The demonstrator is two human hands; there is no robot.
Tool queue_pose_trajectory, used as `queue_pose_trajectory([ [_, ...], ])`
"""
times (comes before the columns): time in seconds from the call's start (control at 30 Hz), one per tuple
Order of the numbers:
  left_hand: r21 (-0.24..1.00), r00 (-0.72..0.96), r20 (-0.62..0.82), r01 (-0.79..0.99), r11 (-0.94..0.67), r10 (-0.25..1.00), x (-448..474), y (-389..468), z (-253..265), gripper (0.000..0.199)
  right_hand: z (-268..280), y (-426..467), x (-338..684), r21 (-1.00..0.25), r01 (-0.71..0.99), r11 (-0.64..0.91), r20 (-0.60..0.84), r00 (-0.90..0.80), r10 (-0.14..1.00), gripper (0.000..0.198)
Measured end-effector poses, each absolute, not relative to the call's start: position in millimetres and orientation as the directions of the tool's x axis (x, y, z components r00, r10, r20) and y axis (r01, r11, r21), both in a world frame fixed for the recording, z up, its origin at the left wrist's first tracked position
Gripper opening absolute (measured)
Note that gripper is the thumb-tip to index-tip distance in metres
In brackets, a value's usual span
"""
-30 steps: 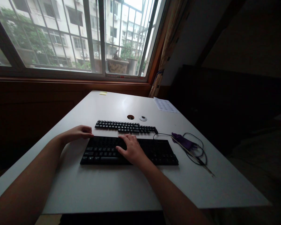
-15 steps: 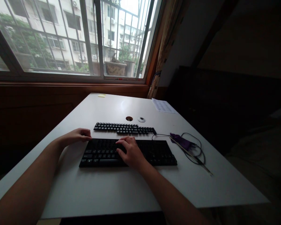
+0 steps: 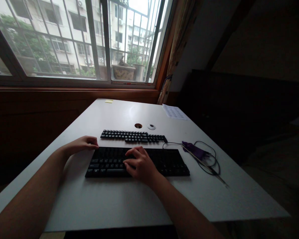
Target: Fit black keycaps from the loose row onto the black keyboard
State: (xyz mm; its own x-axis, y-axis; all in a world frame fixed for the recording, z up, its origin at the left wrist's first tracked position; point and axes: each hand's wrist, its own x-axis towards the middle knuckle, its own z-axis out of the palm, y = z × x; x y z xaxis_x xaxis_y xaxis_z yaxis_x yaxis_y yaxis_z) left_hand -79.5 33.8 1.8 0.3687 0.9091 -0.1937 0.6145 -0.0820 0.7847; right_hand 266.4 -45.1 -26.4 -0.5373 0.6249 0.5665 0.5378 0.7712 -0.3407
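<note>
A black keyboard lies flat on the white table. Keycaps fill its lower left part, while the upper rows and the right side look dark, with details hard to make out. At the keyboard's back left corner, my left hand has its fingers curled and closed on the edge. My right hand is over the middle of the keyboard, thumb and fingertips drawn together at the end of the keycap rows; whatever is between them is too small to see. Loose black keycaps stand in rows just behind the keyboard.
To the right, a purple cloth, a looped black cable and a thin stick-like tool lie together. Farther back are a cable hole, its round cover, a printed sheet and a yellow note.
My right hand has shifted slightly to the right and towards me, and its thumb and index finger have come closer together. My left hand stays at the keyboard's corner.
</note>
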Motion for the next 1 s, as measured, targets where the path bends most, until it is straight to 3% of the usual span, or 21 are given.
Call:
queue_pose_trajectory([
  [0.3,0.780,0.361,-0.193,0.620,-0.080,0.912,-82.6,35.3,-0.8,0.044,-23.3,-49.6,264.2,-0.282,0.562,0.778,0.546,-0.572,0.612,0.015],
  [1.0,0.784,0.352,-0.205,0.618,-0.062,0.913,-82.1,36.1,-1.8,0.042,-26.2,-49.1,262.8,-0.280,0.579,0.766,0.535,-0.569,0.625,0.015],
])
